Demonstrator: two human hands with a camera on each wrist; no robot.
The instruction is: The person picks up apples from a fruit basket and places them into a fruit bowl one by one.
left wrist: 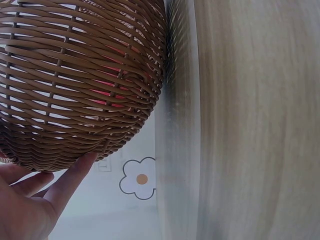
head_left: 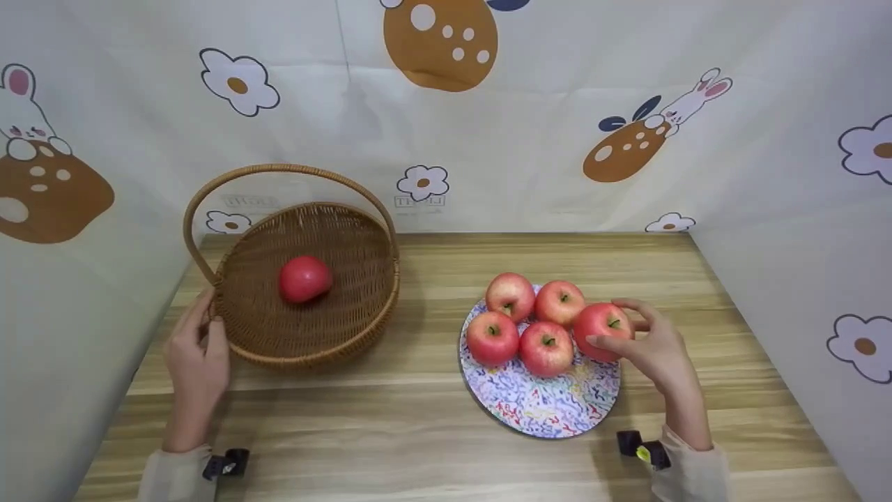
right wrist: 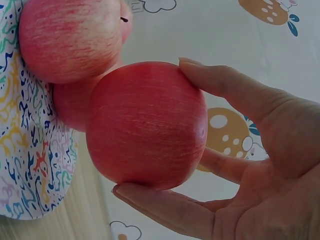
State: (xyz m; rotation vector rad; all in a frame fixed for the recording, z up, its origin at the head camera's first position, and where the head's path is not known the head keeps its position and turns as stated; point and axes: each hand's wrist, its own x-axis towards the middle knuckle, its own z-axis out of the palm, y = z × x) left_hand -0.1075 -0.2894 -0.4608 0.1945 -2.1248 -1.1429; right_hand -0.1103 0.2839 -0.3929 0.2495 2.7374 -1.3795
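My right hand (head_left: 658, 348) grips a red apple (right wrist: 147, 125) between thumb and fingers, at the right edge of a round, colourfully patterned plate (head_left: 543, 411). In the right wrist view, this apple overlaps the others behind it. Several more red-and-yellow apples (head_left: 547, 348) sit close together on the plate, mostly stem up. To the left stands a brown wicker basket (head_left: 306, 348) with a tall arched handle, and a single red apple (head_left: 304, 279) lies inside it. Fingers of my left hand (head_left: 198, 355) touch the basket's outer left side near the handle's foot.
The wood-grain table (head_left: 418, 418) carries both basket and plate, with bare wood between them. A pale cloth wall (head_left: 516, 188) printed with rabbits and flowers rises behind and at both sides. A dark band (head_left: 226, 464) circles each wrist.
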